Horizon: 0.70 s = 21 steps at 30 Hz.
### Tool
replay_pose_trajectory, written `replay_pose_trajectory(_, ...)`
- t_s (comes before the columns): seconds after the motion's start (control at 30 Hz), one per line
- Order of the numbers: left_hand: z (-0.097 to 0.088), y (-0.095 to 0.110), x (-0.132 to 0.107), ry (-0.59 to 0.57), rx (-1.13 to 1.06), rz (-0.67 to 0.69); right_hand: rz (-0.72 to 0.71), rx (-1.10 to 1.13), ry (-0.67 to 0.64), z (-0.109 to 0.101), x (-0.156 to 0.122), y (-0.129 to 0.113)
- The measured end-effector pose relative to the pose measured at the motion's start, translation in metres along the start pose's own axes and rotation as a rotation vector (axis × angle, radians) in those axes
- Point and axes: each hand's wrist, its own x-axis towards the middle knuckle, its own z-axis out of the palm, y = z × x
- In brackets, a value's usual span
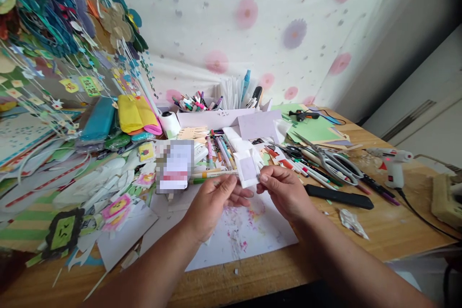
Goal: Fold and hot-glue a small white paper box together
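Note:
Between my hands, above a stained white sheet of paper (pixel 263 240), I hold a small folded white paper piece with a pale lilac rectangle (pixel 248 168) in its middle. My right hand (pixel 283 190) pinches its lower right corner between thumb and forefinger. At the lower left edge, the thumb of my left hand (pixel 216 197) presses the paper, and its other fingers are stretched out below. Behind the piece lie several markers (pixel 224 152) and white paper strips. A phone-like screen (pixel 175 166), partly blurred, stands left of it.
Right of my hands lie scissors (pixel 337 161), a black bar-shaped case (pixel 339 197), a white glue gun (pixel 392 163) with its cord, and crumpled paper (pixel 352 224). Paper scraps and cut-outs (pixel 117 209) cover the left side. A pen box (pixel 212 118) stands behind. Paper garlands (pixel 46 33) hang upper left.

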Motion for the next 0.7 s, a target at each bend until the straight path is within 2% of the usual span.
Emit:
replay_pose_trajectory(0.1, 0.0014, 0.0005, -0.0002, 0.038, -0.006, 0.036, -0.017, -0.008, 0.020, 0.0013, -0.0008, 0.0029)
replay_pose_trajectory(0.4, -0.0010, -0.0029, 0.0037, 0.147, 0.147, 0.096, 0.037, -0.028, -0.033, 0.0039, -0.0029, 0.0023)
replay_pose_trajectory(0.53, -0.0001, -0.0020, 0.0031, 0.130, 0.214, 0.086, 0.033, -0.163, -0.019, 0.0065, -0.0027, 0.0025)
replay_pose_trajectory(0.7, 0.0001, -0.0024, 0.0039, 0.066, 0.143, 0.126, 0.011, -0.224, -0.044, 0.0096, -0.0035, 0.0008)
